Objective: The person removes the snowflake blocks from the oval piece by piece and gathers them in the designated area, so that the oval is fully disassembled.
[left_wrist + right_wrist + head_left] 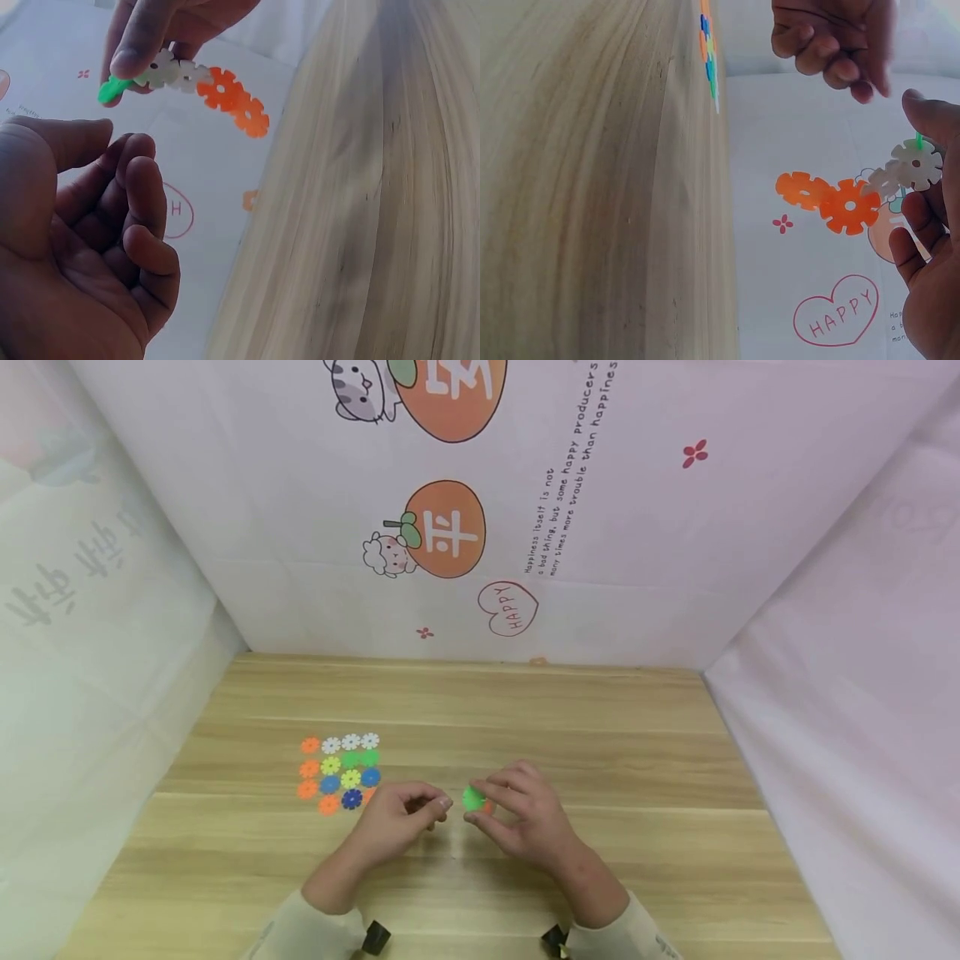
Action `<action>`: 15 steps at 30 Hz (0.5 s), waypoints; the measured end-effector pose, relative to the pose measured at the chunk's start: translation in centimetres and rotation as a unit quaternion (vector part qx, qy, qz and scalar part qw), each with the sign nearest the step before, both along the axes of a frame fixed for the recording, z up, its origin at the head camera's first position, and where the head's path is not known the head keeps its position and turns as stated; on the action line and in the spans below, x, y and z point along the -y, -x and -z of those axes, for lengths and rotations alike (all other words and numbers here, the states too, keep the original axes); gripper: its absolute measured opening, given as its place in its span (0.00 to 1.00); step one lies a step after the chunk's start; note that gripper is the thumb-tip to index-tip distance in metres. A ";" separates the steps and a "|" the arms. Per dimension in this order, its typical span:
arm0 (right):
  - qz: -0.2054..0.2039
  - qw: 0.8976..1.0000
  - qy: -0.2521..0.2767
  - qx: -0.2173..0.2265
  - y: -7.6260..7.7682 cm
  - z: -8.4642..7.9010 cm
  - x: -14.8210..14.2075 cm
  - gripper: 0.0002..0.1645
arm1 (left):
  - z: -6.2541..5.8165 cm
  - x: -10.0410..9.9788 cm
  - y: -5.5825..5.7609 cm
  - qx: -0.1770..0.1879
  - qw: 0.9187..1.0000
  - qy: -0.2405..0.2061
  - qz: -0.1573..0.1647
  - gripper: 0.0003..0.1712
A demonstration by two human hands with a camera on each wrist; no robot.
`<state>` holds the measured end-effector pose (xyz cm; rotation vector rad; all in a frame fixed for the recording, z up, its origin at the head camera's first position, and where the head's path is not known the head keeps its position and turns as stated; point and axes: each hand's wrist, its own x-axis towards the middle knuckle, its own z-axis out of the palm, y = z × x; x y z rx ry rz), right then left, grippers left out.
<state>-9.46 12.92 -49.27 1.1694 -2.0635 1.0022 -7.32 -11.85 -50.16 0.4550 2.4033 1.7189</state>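
My right hand (pixel 528 814) pinches a short chain of interlocking plastic snowflake discs between thumb and fingers. A green disc (pixel 472 798) is at the gripped end, set edgewise to the white disc (pixel 916 163) beside it. Another white disc (pixel 190 77) and two orange discs (pixel 850 206) follow, the far end hanging free. Just left of the chain, my left hand (pixel 401 817) is raised with its fingers loosely curled. Nothing shows between its thumb and fingertips, which are apart from the green disc.
Loose snowflake discs (pixel 330 765) in orange, white, yellow, green and blue lie in rows on the wooden table (pixel 600 735), left of the hands. My left hand covers part of the lowest row. A printed white cloth (pixel 600 610) stands behind the table, with cloth at both sides.
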 end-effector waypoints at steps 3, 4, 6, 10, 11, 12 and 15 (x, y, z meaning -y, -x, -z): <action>0.002 1.000 -0.005 0.004 -0.1 0.1 -0.1 0.21 | -0.3 -0.5 -0.1 0.009 1.000 -0.011 0.007 0.11; 0.003 1.000 -0.007 0.005 -0.1 0.1 -0.1 0.21 | -0.4 -0.6 -0.1 0.011 1.000 -0.013 0.008 0.12; 0.003 1.000 -0.009 0.007 -0.1 0.1 -0.1 0.21 | -0.7 -0.9 -0.1 0.015 1.000 -0.017 0.009 0.13; 0.001 1.000 -0.010 0.005 -0.1 0.1 -0.1 0.21 | -1.0 -1.2 -0.2 0.016 0.999 -0.027 0.015 0.13; 0.000 1.000 -0.009 0.002 0.0 0.2 0.0 0.21 | -1.1 -1.3 -0.2 0.016 0.999 -0.030 0.017 0.13; -0.002 1.000 -0.007 0.000 0.0 0.2 0.0 0.21 | -1.1 -1.4 -0.2 0.016 0.999 -0.032 0.020 0.13; -0.007 1.000 -0.005 -0.010 0.1 0.3 0.1 0.21 | -1.0 -1.6 -0.2 0.019 0.999 -0.035 0.026 0.11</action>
